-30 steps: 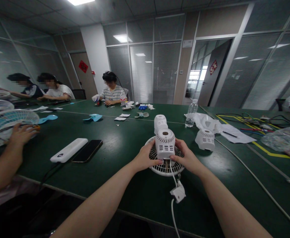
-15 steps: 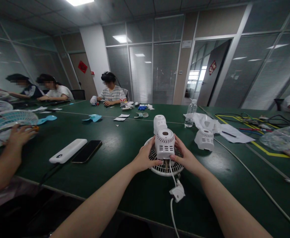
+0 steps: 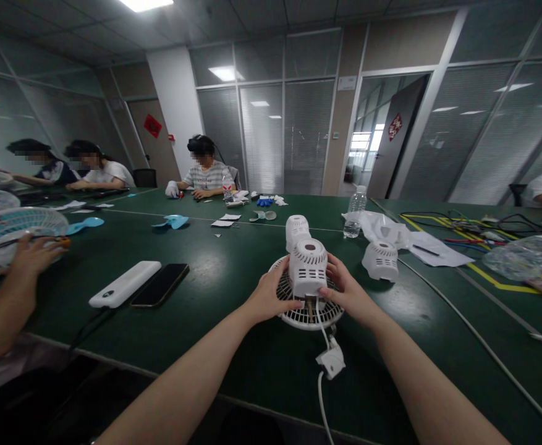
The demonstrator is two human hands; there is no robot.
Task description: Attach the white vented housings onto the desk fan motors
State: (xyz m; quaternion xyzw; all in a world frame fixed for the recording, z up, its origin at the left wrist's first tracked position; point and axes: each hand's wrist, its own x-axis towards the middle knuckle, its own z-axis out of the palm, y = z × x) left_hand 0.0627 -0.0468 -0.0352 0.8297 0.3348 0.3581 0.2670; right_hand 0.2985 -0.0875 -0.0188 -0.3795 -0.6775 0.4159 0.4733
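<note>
Both of my hands grip a white vented motor cover [image 3: 308,267] from its two sides, above a round white fan grille [image 3: 293,316] lying on the green table. My left hand [image 3: 271,295] wraps its left side, thumb near the lower edge. On the right side, my right hand [image 3: 345,289] has its thumb against the cover's lower corner. A white cord comes out below the cover and runs to a small white switch box [image 3: 330,360]. Just behind stands another white vented cover [image 3: 296,230]; a third cover [image 3: 381,261] sits apart to the right.
Left of me lie a white power bank [image 3: 125,284] and a black phone [image 3: 160,285]. A co-worker's hand [image 3: 32,256] touches another fan grille [image 3: 29,225]. A water bottle [image 3: 356,212], paper [image 3: 437,250], cables and plastic bags are to the right. Light-blue fan blades [image 3: 171,222] lie farther back.
My hands keep the same hold on the motor cover, which has barely moved. The whole view has shifted very slightly.
</note>
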